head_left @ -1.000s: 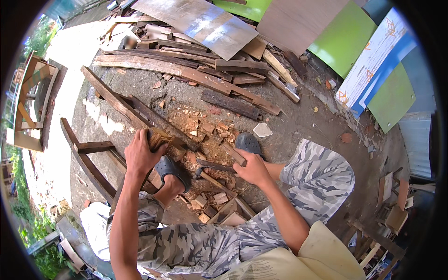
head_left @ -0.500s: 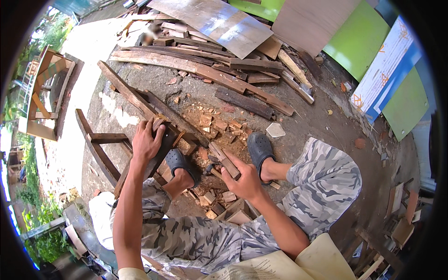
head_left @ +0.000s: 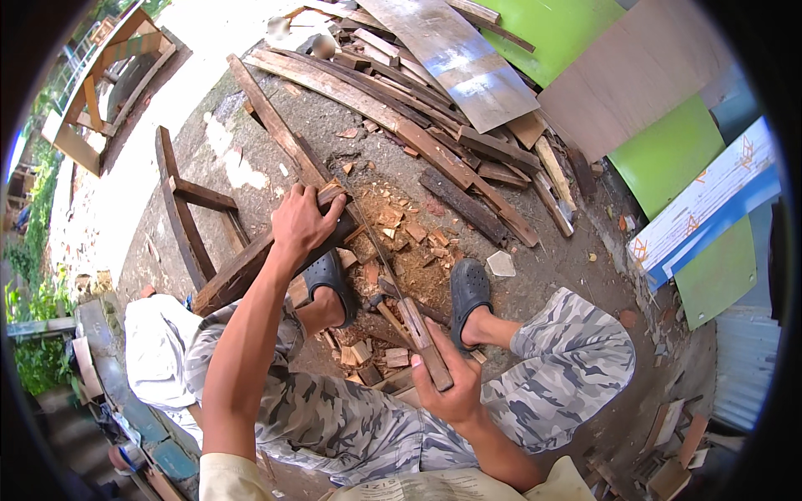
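The long dark plank (head_left: 276, 250) lies propped across the ground, its upper end clamped under the closed left hand (head_left: 302, 224). The right hand (head_left: 451, 386) grips the wooden handle of a saw (head_left: 401, 301) (blade thin, hard to see). 2 sandalled feet (head_left: 469, 292) sit close; a slip could cut them

One sign-like panel (head_left: 710, 209) leans at my far right: a long white board with a blue lower edge and small orange triangular marks, propped between two plain green sheets (head_left: 668, 154). I see no packages, labels or screens anywhere else around me.
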### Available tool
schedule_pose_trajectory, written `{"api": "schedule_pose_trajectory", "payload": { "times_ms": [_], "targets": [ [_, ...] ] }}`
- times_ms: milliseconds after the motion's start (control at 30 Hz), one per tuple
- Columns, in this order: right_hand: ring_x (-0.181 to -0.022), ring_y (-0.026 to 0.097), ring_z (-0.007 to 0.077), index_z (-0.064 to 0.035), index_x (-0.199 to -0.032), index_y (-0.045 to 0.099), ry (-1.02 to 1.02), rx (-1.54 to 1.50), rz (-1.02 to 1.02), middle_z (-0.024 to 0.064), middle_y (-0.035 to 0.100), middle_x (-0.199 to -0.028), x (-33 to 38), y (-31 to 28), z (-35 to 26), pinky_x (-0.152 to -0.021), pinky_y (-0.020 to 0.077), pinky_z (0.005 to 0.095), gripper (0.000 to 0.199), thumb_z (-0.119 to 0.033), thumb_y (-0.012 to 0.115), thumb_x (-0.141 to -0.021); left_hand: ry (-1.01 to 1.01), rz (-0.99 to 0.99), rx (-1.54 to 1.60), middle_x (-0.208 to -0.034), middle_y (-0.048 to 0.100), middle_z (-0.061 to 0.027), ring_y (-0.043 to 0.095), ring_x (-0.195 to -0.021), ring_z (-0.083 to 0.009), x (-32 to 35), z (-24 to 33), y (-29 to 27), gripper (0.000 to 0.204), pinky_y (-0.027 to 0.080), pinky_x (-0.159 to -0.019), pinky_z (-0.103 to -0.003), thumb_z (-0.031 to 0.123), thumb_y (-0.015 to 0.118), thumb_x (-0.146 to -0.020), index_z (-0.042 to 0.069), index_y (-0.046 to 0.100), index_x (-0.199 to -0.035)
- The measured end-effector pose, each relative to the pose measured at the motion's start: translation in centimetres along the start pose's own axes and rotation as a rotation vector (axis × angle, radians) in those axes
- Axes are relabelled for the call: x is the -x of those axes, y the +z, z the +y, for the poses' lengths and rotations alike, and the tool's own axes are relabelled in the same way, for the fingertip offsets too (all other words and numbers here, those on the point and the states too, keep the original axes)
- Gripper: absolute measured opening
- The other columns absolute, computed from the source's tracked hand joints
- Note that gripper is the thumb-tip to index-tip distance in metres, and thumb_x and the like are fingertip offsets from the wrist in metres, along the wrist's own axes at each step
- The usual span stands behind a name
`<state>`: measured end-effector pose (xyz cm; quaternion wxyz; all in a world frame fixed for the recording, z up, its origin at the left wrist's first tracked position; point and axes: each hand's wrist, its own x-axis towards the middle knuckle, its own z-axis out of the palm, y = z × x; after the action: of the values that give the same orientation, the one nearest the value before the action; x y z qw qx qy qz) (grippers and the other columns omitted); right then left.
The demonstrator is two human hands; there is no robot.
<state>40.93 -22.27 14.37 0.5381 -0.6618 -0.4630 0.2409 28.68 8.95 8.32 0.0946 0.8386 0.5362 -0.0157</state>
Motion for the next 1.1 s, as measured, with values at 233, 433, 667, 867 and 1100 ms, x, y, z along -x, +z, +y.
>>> {"api": "schedule_pose_trajectory", "payload": {
  "times_ms": [233, 433, 667, 867, 1100],
  "targets": [
    [-0.067, 0.075, 0.0224, 0.0127, -0.135, 0.055, 0.043, 0.067, -0.054, 0.0197, 0.075, -0.088, 1.8, 0.2, -0.8, -0.060, 0.0580, 0.0318, 0.052, -0.009, 0.069, -0.091, -0.021, 0.071, -0.005, -0.112, 0.065, -0.0229, 0.067, -0.106, -0.0376, 0.2, 0.2, 0.8, 0.071, 0.054, -0.085, -0.050, 0.065, 0.054, -0.090, -0.003, 0.068, -0.109],
    [-0.073, 0.076, 0.0278, 0.0154, -0.135, 0.054, 0.117, 0.055, -0.100, 0.0277, 0.073, -0.103, 3.0, -0.7, -1.8, -0.063, 0.0591, 0.0336, 0.052, -0.008, 0.068, -0.090, -0.041, 0.058, -0.015, -0.106, 0.067, -0.0212, 0.069, -0.100, -0.0371, 0.1, 0.3, 0.7, 0.069, 0.054, -0.083, -0.049, 0.064, 0.056, -0.089, -0.002, 0.068, -0.106],
    [-0.083, 0.076, 0.0367, 0.0124, -0.137, 0.053, 0.206, -0.060, -0.088, 0.0289, 0.072, -0.108, -2.7, 3.1, 1.2, -0.070, 0.0601, 0.0372, 0.053, -0.010, 0.067, -0.091, -0.022, 0.096, -0.019, -0.104, 0.067, -0.0218, 0.070, -0.096, -0.0371, -0.2, 0.6, 0.9, 0.068, 0.056, -0.082, -0.047, 0.063, 0.056, -0.088, -0.002, 0.068, -0.105],
    [-0.094, 0.075, 0.0368, 0.0123, -0.136, 0.054, 0.248, -0.080, -0.111, 0.0305, 0.070, -0.112, -0.8, 0.7, 0.4, -0.075, 0.0601, 0.0373, 0.051, -0.012, 0.066, -0.092, -0.034, 0.086, -0.035, -0.100, 0.066, -0.0217, 0.069, -0.093, -0.0377, -0.1, 0.5, 0.8, 0.069, 0.055, -0.080, -0.048, 0.063, 0.055, -0.089, -0.003, 0.067, -0.103],
    [-0.079, 0.075, 0.0335, 0.0084, -0.134, 0.058, 0.235, -0.028, -0.068, 0.0283, 0.071, -0.089, -3.9, 3.2, 2.4, -0.068, 0.0580, 0.0386, 0.049, -0.016, 0.067, -0.092, -0.034, 0.117, -0.018, -0.103, 0.067, -0.0203, 0.069, -0.095, -0.0381, -0.1, 0.1, 1.3, 0.064, 0.054, -0.084, -0.048, 0.058, 0.047, -0.098, -0.002, 0.068, -0.109]
  ]
}}
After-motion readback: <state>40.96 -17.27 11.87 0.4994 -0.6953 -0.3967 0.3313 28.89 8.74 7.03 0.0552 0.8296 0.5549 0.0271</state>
